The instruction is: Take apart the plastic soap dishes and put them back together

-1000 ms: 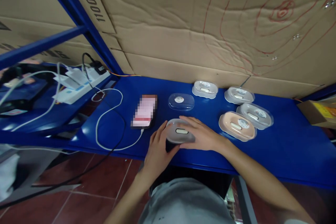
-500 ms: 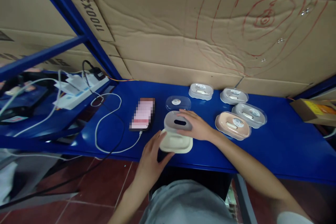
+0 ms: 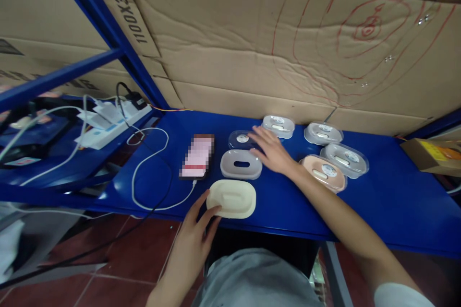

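My left hand (image 3: 201,220) grips the left end of a cream oval tray (image 3: 236,199) near the table's front edge, thumb on top. Just behind that tray lies a grey oval piece (image 3: 242,165) with a dark slot in its middle. My right hand (image 3: 272,148) is open, fingers spread, at the right end of a clear oval lid (image 3: 239,139) with a round sticker. Whether its fingers touch the lid, I cannot tell. Part of the lid's right end is hidden by them.
Several lidded oval boxes, among them a peach one (image 3: 324,172) and a grey one (image 3: 278,126), stand right and behind. A phone (image 3: 196,156) with a white cable lies left, near a power strip (image 3: 115,124). A cardboard box (image 3: 432,153) sits far right.
My right hand has let go of the grey piece, now flat on the table, and moved back toward the clear lid. The cream tray has shifted left and forward with my left hand.
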`<state>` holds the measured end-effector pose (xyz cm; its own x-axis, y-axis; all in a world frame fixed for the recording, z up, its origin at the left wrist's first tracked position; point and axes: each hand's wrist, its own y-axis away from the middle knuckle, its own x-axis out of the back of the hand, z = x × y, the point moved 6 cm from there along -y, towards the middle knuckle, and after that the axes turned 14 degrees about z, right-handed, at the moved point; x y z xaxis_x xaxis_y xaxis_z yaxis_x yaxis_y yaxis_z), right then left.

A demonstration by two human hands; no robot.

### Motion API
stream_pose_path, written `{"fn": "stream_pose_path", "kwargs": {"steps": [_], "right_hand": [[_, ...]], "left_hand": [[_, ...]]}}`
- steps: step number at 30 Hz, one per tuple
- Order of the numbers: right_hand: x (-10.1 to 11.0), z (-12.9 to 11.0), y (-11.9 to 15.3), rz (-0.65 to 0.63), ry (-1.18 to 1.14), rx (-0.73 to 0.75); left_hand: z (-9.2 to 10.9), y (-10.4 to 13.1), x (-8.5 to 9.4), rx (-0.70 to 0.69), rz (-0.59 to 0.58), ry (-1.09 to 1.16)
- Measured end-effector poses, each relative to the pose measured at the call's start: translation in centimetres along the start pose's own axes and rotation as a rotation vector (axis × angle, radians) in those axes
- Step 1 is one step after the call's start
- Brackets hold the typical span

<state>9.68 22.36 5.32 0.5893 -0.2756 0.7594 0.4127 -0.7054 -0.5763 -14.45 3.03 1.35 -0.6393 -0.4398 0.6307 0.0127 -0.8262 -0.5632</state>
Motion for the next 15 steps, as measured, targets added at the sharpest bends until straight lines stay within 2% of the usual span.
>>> {"fn": "stream_pose_path", "kwargs": {"steps": [3, 5, 8, 11, 13, 15], "right_hand": [[1.5, 3.9, -0.2, 0.05, 0.26, -0.164], [2.2, 5.4, 0.2, 0.036, 0.334, -0.208], [3.1, 5.8, 0.9, 0.035, 0.358, -0.205], [3.6, 6.0, 1.4, 0.033, 0.417, -0.249], [3.8, 6.1, 1.6, 0.017, 0.453, -0.286], [4.5, 5.6, 1.8, 0.038, 0.45, -0.314]], "left_hand": [[1.2, 0.0, -0.1, -0.025, 0.081, -0.012], [2.5, 0.1, -0.6, -0.074, 0.11, -0.02], [4.4, 0.4, -2.1, -0.2, 0.106, -0.021], [5.3, 0.3, -3.7, -0.302, 0.074, -0.003], [5.5, -0.1, -4.3, -0.319, 0.066, 0.025], [5.7, -0.6, -4.3, -0.277, 0.075, 0.112]]}}
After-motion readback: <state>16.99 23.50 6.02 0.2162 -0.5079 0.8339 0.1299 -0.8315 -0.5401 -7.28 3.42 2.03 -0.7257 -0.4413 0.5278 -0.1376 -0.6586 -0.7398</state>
